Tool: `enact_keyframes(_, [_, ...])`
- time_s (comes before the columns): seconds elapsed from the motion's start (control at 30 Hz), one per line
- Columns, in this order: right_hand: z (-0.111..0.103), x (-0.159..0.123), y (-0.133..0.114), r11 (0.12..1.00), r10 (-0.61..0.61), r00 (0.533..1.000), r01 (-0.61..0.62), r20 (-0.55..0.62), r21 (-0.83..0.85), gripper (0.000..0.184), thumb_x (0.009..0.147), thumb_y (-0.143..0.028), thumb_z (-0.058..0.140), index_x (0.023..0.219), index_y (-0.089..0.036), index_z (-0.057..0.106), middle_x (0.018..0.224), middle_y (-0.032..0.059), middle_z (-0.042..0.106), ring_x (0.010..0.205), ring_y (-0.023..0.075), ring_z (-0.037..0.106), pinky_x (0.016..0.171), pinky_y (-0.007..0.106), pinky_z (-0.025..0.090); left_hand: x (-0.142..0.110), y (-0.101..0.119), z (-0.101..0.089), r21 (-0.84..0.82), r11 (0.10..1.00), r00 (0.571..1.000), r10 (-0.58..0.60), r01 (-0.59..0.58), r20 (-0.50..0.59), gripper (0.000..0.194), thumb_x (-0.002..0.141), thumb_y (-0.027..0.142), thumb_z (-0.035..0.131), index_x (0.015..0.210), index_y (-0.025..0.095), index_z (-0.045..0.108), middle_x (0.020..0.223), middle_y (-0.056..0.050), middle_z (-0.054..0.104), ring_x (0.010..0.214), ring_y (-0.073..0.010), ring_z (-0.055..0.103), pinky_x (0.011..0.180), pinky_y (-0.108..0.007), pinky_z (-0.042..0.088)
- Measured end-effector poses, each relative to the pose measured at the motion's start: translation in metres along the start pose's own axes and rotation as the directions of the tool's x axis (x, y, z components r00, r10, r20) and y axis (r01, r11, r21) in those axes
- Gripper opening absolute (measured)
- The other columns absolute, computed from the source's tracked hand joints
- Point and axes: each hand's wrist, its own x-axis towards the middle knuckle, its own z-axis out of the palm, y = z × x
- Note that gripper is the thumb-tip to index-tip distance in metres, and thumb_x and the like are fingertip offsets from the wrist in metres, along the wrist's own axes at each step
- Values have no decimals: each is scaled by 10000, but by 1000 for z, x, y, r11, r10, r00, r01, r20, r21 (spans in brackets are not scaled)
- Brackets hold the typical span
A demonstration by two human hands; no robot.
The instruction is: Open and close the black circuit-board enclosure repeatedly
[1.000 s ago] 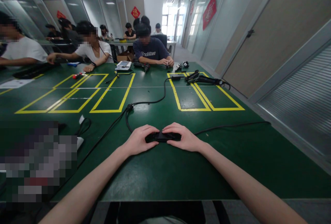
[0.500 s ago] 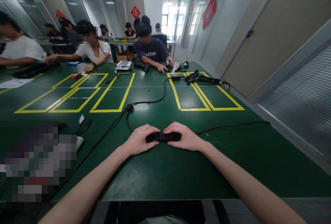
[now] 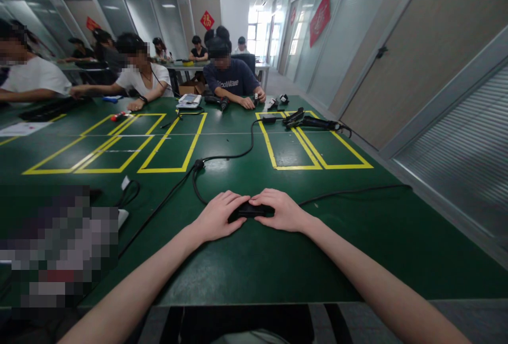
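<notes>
The green table (image 3: 254, 272) fills most of the view I get through the head camera. Yellow tape outlines (image 3: 163, 171) mark off its far half, probably to give items set places. A black cable (image 3: 228, 158) bends behind the left hand, and another dark lead (image 3: 357, 192) runs from beside the right hand toward the right edge; I cannot tell whether either one joins what is held.

The left hand (image 3: 219, 217) and the right hand (image 3: 281, 210) are half curled, thumbs on the near side and fingers over the top and far side. Their index fingertips nearly meet; the thumbs stand apart. Both are closed around the ends of a small black object (image 3: 250, 211), low over the table's near half. I judge that this two-ended grip keeps it level and steady.
</notes>
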Motion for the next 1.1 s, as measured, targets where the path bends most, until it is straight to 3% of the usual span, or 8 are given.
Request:
enact_keyframes(0.23, [-4,2,-8,989,52,994,-38,97,-141,481,823,-252,765,1286,-192,648,1090,104,754,959,261,687,848,398,548,0,1,-1,49,998,1000,24,-24,-12,385,995,330,572,1347,177,595,1220,-129,709,1085,-295,624,980,-473,505])
enact_keyframes(0.37, [-4,2,-10,975,86,991,-63,105,-211,454,835,-213,729,1278,-178,637,1074,111,738,953,255,669,845,389,529,1,3,-2,50,998,998,36,-33,-58,370,999,340,545,1318,162,606,1187,-129,715,1039,-282,628,947,-456,519])
enact_keyframes(0.63, [1,1,-9,946,129,970,-59,204,-317,379,883,-201,679,1256,-133,647,1077,143,749,965,264,693,856,400,530,1,1,3,51,998,999,49,-48,-17,464,918,372,690,1311,141,602,1145,-118,722,1018,-280,657,953,-439,527])
enact_keyframes(0.8, [-1,-1,-13,945,117,969,-42,216,-324,311,957,-264,636,1232,-122,664,1063,146,761,943,257,709,835,383,519,3,0,3,112,991,997,70,-71,15,344,1043,390,563,1303,170,616,1052,-87,736,961,-250,671,867,-386,511])
enact_keyframes(1.1, [-6,2,-16,955,129,962,-56,240,-291,286,993,-326,614,1184,-126,683,1041,136,773,905,251,730,819,371,519,2,1,5,169,981,994,107,-99,-35,385,1059,434,539,1309,151,611,1092,-110,756,980,-262,699,847,-394,532])
